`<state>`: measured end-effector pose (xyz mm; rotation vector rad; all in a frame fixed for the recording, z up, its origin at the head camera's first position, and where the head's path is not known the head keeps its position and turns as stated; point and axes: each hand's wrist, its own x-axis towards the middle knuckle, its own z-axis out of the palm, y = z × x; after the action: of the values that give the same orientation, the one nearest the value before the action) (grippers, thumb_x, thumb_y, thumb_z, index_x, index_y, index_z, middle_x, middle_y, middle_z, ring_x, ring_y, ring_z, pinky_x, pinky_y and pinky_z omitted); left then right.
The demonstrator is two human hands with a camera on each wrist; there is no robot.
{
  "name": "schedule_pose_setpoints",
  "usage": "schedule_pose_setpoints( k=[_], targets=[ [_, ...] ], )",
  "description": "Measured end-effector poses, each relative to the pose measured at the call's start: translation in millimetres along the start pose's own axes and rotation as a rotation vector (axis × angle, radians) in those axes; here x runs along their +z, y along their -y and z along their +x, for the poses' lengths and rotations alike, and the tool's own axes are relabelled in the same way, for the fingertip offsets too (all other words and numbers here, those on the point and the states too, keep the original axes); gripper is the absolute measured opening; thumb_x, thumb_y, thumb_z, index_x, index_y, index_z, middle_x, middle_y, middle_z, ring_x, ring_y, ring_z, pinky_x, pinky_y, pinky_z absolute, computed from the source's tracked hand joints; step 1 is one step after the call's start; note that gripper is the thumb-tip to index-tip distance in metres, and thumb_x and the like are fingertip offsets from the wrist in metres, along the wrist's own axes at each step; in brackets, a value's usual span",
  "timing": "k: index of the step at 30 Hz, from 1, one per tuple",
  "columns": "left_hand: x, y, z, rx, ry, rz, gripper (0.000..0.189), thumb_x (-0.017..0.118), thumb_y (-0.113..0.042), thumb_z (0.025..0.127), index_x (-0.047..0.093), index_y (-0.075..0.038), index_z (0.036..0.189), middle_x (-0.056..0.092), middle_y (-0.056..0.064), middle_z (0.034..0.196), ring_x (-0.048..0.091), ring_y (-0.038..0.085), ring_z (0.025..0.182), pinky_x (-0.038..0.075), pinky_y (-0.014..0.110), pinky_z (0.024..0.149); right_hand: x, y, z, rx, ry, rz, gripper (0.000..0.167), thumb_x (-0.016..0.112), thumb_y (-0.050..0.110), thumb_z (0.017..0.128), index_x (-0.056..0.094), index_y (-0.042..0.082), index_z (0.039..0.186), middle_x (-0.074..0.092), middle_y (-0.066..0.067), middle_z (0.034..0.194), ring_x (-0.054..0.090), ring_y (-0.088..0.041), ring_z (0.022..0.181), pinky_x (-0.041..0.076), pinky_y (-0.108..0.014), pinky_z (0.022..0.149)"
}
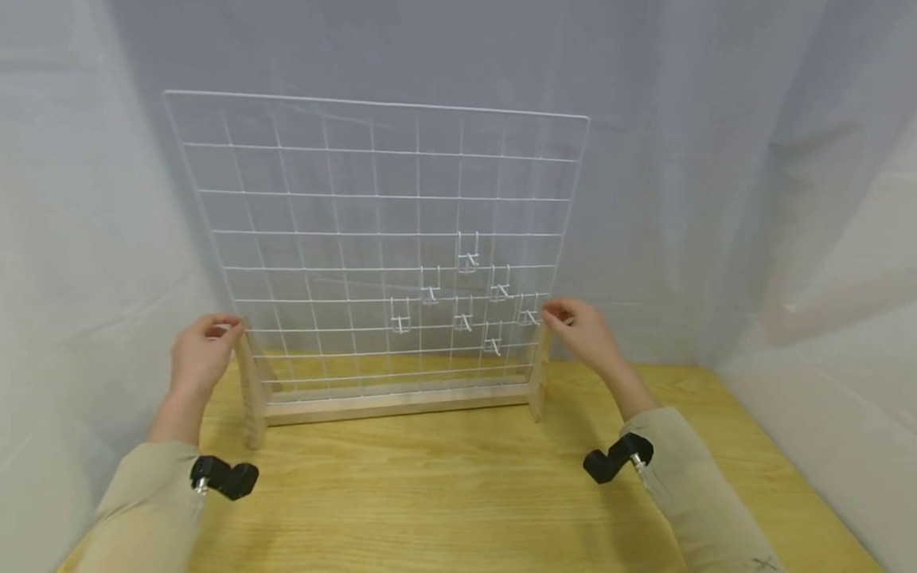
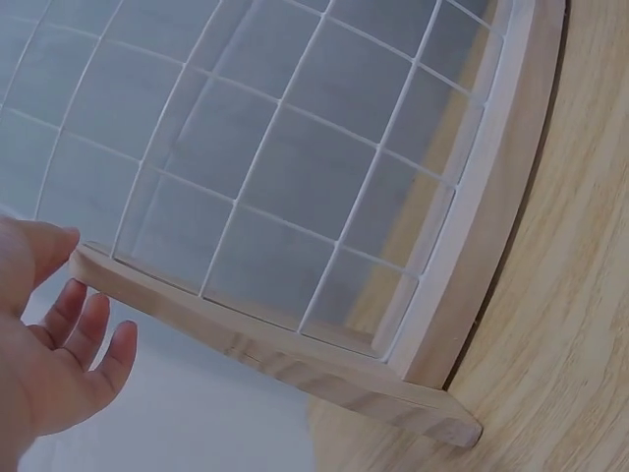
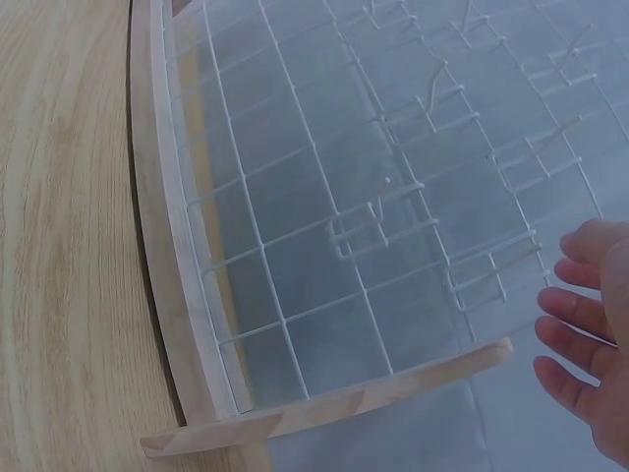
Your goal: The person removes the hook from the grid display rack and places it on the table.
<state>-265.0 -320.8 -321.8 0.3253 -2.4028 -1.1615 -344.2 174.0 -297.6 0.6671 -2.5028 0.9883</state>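
Note:
A white wire grid panel [image 1: 344,231] stands upright in a pale wooden stand [image 1: 394,403]. My left hand [image 1: 203,350] pinches the top end of the left wooden post [image 1: 251,382], its thumb on one side and fingers on the other; the lower fingers [image 2: 116,359] curl loosely below. On the other side, my right hand [image 1: 583,330] has thumb and fingertips at the panel's right edge, just above the right post [image 3: 393,388], and grips the edge there. Several white wire hooks [image 1: 468,259] hang on the panel's right half, one hook [image 3: 496,275] close by the right fingers.
The stand rests on a wood-grain table [image 1: 415,485]. Pale sheeting [image 1: 680,199] hangs behind and at both sides. A black camera mount [image 1: 224,477] sits on the left sleeve, and another mount [image 1: 618,458] on the right.

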Motion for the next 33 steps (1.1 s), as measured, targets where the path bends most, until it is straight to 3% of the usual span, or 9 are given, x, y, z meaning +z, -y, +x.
schedule_pose_setpoints(
  k=[6, 18, 25, 29, 33],
  targets=[
    [4.4, 2.3, 2.0, -0.039, -0.044, -0.088, 0.04, 0.047, -0.027, 0.096, 0.051, 0.002, 0.123, 0.048, 0.012, 0.102, 0.045, 0.003, 0.066, 0.042, 0.017, 0.055, -0.3, 2.9, 2.6, 0.021, 0.025, 0.005, 0.03, 0.055, 0.021, 0.094, 0.061, -0.001, 0.114, 0.061, -0.016, 0.105, 0.056, -0.029, 0.092, 0.047, -0.043, 0.077],
    [13.6, 3.7, 6.2, -0.104, -0.147, -0.156, 0.029, 0.05, -0.022, 0.094, 0.054, -0.001, 0.113, 0.046, 0.004, 0.093, 0.043, 0.006, 0.068, 0.039, 0.015, 0.054, 0.0, 2.8, 16.4, 0.058, 0.111, 0.106, 0.028, 0.055, 0.017, 0.094, 0.061, -0.002, 0.114, 0.062, -0.018, 0.109, 0.056, -0.03, 0.097, 0.046, -0.044, 0.083],
    [17.2, 1.9, 7.6, -0.137, -0.175, -0.25, 0.014, 0.052, -0.02, 0.093, 0.057, -0.009, 0.101, 0.044, 0.0, 0.086, 0.044, 0.002, 0.062, 0.039, 0.015, 0.052, 3.3, 2.5, 19.6, 0.103, 0.191, 0.152, 0.031, 0.054, 0.019, 0.094, 0.059, -0.002, 0.118, 0.062, -0.017, 0.1, 0.058, -0.029, 0.087, 0.05, -0.037, 0.07],
    [18.8, 1.6, 7.1, -0.143, -0.194, -0.274, 0.015, 0.053, -0.019, 0.093, 0.057, -0.007, 0.101, 0.044, -0.001, 0.085, 0.044, 0.001, 0.06, 0.038, 0.015, 0.051, 5.6, 1.1, 21.4, 0.148, 0.204, 0.174, 0.033, 0.053, 0.021, 0.095, 0.058, -0.001, 0.119, 0.062, -0.02, 0.102, 0.059, -0.029, 0.084, 0.049, -0.036, 0.068],
    [19.6, 2.3, 6.7, -0.153, -0.206, -0.292, 0.009, 0.054, -0.02, 0.092, 0.058, -0.013, 0.096, 0.044, -0.002, 0.085, 0.044, 0.001, 0.06, 0.038, 0.014, 0.051, 7.9, -0.1, 23.5, 0.19, 0.207, 0.211, 0.032, 0.053, 0.02, 0.095, 0.058, -0.002, 0.118, 0.062, -0.023, 0.102, 0.058, -0.025, 0.077, 0.049, -0.033, 0.063]
  ],
)
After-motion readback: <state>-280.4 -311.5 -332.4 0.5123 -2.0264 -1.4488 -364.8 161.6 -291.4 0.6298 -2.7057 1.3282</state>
